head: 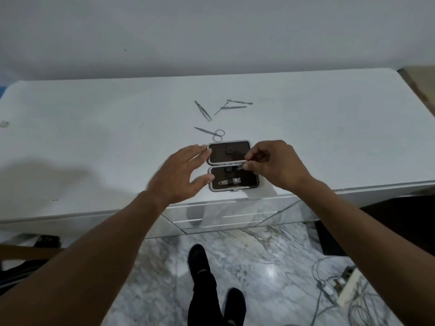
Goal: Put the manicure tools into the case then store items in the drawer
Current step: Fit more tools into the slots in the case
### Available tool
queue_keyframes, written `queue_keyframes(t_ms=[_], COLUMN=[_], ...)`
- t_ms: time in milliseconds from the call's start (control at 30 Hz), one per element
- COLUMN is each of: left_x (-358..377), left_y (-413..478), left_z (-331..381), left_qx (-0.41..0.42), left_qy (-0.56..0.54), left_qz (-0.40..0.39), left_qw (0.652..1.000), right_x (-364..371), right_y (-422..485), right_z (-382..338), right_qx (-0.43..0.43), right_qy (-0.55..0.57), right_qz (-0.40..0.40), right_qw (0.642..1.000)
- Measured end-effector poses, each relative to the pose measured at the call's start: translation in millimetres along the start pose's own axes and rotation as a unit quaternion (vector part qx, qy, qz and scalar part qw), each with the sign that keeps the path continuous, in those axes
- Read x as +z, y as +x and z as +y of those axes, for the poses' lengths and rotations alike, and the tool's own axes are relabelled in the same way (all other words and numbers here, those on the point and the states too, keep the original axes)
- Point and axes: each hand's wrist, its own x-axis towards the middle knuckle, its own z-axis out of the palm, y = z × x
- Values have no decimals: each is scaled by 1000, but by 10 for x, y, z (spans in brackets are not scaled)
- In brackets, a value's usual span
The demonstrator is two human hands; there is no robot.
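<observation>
The manicure case lies open near the front edge of the white dresser top, dark inside with a grey rim. One nail clipper sits in its near half. My left hand rests spread against the case's left edge, holding nothing. My right hand pinches a small metal tool over the right side of the hinge. Beyond the case lie small scissors, tweezers and thin metal tools.
The wall rises just behind the dresser. Mirrored drawers are below the front edge. My dark-clothed leg and shoes stand on the marble floor. Cables and a power strip lie at the lower right.
</observation>
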Motion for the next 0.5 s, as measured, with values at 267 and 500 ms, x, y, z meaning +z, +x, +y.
queue_keyframes(t_ms=[267,500], left_x=[21,15], left_y=[-7,0], left_z=[-19,-29], left_qx=[-10,-6], left_qy=[0,-5], left_qz=[-3,6], left_qw=[1000,1000], right_x=[168,175], right_y=[-134,-110], right_z=[125,85], right_qx=[-99,-104], right_qy=[-127,-166], right_qz=[25,40], right_qw=[987,980])
